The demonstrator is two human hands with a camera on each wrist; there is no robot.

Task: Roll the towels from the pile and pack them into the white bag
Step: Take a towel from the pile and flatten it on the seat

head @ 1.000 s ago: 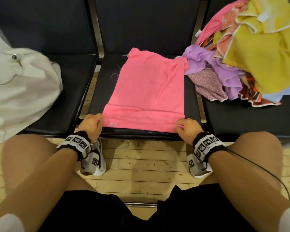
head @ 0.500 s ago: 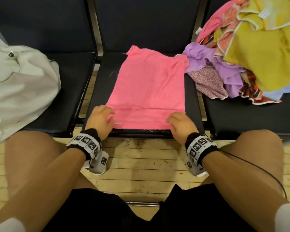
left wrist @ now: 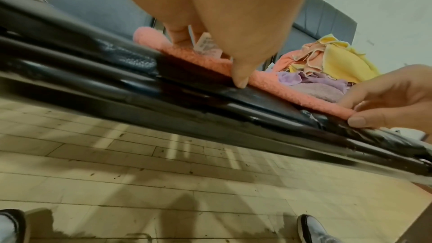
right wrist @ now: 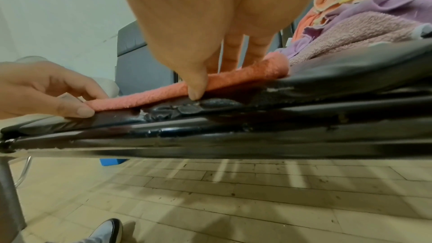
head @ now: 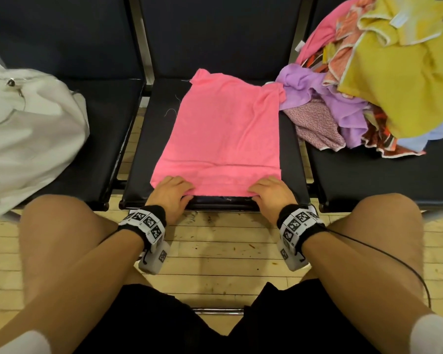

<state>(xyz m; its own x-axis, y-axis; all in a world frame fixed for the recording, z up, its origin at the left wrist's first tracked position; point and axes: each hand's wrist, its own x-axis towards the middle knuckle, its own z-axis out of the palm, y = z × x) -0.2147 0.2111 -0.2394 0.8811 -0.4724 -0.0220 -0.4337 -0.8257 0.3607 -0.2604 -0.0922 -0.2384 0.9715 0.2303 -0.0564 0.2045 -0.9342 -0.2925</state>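
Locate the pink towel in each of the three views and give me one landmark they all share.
Head: pink towel spread on the middle seat, near edge under both hands.
Left wrist: rolled near edge runs diagonally across the centre, thumb against it.
Right wrist: rolled edge slants across the middle.
Shared landmark: towel pile, at right in all three.

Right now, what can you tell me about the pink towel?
The pink towel looks like soft, fuzzy terry cloth. It lies spread flat on the middle black seat, reaching from the backrest to the front edge. Its near edge is turned into a thin roll, with a small white tag beside the left thumb. The left hand and the right hand pinch that rolled edge, thumbs below and fingers on top. Its far right corner touches the purple towel in the pile.
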